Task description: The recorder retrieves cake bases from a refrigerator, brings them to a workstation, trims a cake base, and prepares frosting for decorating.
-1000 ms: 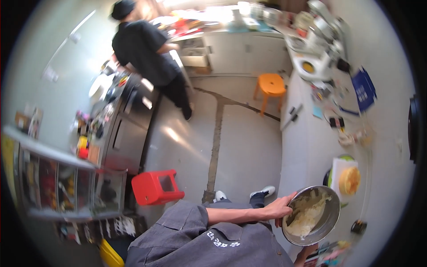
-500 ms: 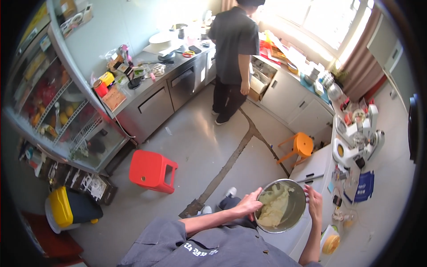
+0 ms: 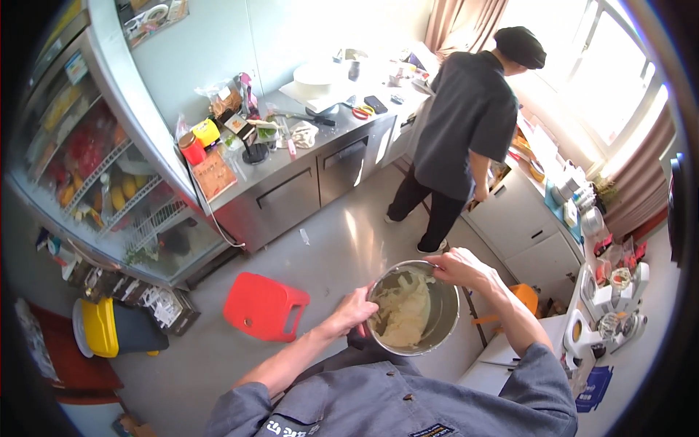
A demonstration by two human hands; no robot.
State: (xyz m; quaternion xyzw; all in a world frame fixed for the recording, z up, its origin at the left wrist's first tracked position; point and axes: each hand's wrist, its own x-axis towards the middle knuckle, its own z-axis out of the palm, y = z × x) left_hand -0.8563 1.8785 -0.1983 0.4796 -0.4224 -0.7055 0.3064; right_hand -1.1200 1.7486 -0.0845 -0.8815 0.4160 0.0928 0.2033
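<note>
Two hands clamp one steel bowl (image 3: 413,309) of pale dough between them: left hand (image 3: 354,311) at its near-left rim, right hand (image 3: 460,266) at the far-right.

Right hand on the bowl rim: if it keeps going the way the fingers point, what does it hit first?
The right hand grips the far rim of the metal bowl, fingers pointing toward the left hand. Straight on, it would likely meet the pale dough inside first; depth is uncertain.

Both forearms reach forward, left hand (image 3: 354,312) curled in a grip, right hand (image 3: 460,266) bent downward.
</note>
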